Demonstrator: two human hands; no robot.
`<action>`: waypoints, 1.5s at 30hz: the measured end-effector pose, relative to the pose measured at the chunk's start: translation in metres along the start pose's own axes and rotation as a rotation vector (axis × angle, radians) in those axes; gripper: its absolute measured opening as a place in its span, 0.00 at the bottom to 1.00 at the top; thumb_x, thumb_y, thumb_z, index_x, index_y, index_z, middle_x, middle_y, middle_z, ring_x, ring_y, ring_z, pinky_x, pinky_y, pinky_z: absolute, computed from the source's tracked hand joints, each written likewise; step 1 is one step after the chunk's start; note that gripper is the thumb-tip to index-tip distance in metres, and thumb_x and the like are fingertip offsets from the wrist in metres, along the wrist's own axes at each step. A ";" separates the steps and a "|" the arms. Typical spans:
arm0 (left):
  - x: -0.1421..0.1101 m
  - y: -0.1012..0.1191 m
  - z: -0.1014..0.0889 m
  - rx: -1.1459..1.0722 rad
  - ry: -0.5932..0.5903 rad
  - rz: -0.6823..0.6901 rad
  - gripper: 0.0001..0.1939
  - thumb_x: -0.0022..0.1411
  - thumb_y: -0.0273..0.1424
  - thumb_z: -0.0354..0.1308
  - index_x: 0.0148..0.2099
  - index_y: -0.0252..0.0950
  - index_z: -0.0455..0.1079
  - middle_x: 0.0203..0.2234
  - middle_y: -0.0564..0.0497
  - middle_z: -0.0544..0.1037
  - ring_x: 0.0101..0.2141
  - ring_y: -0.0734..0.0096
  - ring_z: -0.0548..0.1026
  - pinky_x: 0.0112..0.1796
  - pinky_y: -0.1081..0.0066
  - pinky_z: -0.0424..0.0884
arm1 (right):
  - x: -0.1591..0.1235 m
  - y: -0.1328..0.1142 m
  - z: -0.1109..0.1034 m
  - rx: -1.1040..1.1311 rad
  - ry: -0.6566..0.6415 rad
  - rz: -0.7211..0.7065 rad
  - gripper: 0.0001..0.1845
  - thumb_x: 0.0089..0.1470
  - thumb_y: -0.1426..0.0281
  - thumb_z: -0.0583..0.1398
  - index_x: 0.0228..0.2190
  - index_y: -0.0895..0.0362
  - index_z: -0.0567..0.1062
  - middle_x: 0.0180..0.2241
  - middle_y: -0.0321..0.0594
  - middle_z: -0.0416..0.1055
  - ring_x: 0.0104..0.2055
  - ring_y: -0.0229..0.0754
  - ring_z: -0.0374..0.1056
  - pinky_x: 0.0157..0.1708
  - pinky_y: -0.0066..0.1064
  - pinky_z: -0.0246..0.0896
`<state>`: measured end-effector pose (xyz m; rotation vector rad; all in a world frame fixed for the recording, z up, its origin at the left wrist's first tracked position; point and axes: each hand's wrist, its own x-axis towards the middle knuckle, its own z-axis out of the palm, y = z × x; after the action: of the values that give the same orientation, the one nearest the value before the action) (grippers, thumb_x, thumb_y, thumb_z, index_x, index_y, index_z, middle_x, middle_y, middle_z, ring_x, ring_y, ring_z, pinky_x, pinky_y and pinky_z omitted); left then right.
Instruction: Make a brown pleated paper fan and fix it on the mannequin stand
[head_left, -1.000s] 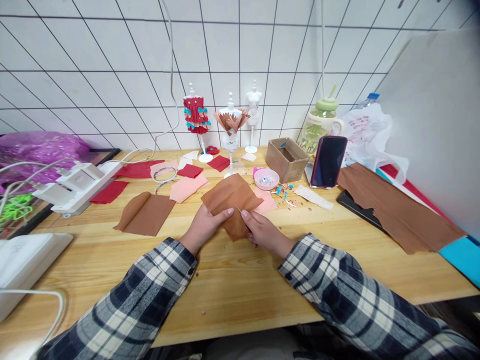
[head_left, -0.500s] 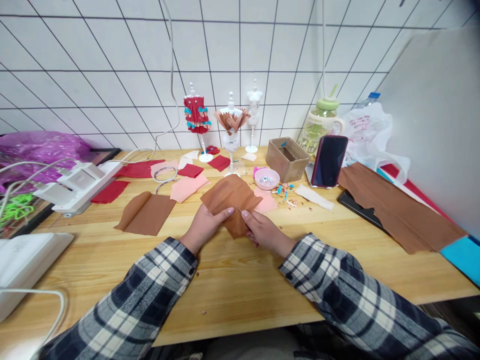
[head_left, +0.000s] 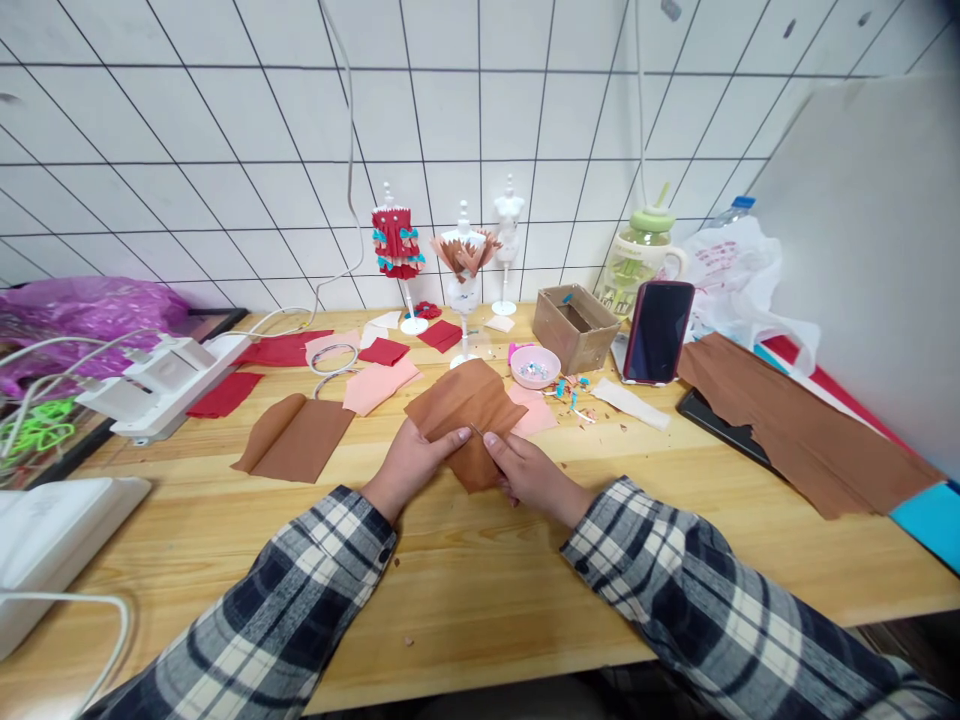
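Note:
A brown sheet of crepe paper [head_left: 466, 398] is held up between both hands, just above the table. My left hand [head_left: 415, 462] is closed on its left side, thumb on top and fingers behind. My right hand [head_left: 536, 472] pinches the right side, its thumb close to the left thumb. A thin line, perhaps a crease or a slim point, shows between the thumbs; I cannot tell which. Behind the sheet stands a small white mannequin [head_left: 463, 288] with brown and pink pointed paper around its chest. A folded brown piece of paper [head_left: 300, 440] lies to the left.
At the back are a red-dressed mannequin [head_left: 397, 245], a bare mannequin [head_left: 508, 240], a cardboard box [head_left: 585, 345], and a pink bowl [head_left: 535, 382] of small beads. A phone [head_left: 660, 332] stands on the right near long brown paper [head_left: 810, 425]. A power strip [head_left: 169, 390] sits left.
The camera view has tilted slightly upward, so everything sits a little lower in the picture. Both hands keep their hold on the brown paper, with almost no change in finger position.

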<state>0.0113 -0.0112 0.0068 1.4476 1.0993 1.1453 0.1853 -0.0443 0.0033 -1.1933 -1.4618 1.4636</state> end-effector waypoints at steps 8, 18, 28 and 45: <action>0.000 0.001 0.000 0.018 -0.027 0.006 0.37 0.49 0.43 0.69 0.58 0.34 0.66 0.55 0.40 0.74 0.56 0.49 0.71 0.57 0.52 0.65 | 0.001 0.004 0.001 -0.035 0.016 -0.087 0.22 0.61 0.49 0.51 0.35 0.54 0.70 0.27 0.39 0.71 0.37 0.45 0.70 0.34 0.34 0.68; 0.000 -0.003 -0.001 0.048 -0.026 0.000 0.36 0.50 0.44 0.69 0.57 0.32 0.66 0.54 0.39 0.74 0.56 0.48 0.70 0.57 0.52 0.65 | 0.002 0.005 0.001 -0.060 0.020 -0.082 0.21 0.61 0.51 0.50 0.32 0.54 0.70 0.29 0.40 0.72 0.40 0.47 0.69 0.38 0.37 0.67; -0.001 0.000 0.000 0.062 -0.049 0.003 0.37 0.50 0.43 0.69 0.59 0.33 0.66 0.54 0.39 0.74 0.56 0.48 0.70 0.57 0.51 0.64 | 0.002 0.008 0.000 -0.108 0.030 -0.074 0.25 0.61 0.48 0.48 0.24 0.53 0.63 0.21 0.36 0.64 0.30 0.42 0.64 0.30 0.33 0.62; 0.003 -0.001 -0.002 0.090 -0.040 0.082 0.38 0.57 0.40 0.64 0.67 0.40 0.57 0.63 0.44 0.64 0.62 0.52 0.63 0.62 0.55 0.58 | 0.002 0.008 0.003 -0.077 -0.016 -0.032 0.27 0.61 0.46 0.47 0.22 0.53 0.60 0.17 0.31 0.57 0.21 0.36 0.56 0.22 0.30 0.54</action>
<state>0.0093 -0.0074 0.0068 1.5919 1.0840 1.1316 0.1831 -0.0438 -0.0049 -1.2014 -1.5538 1.4094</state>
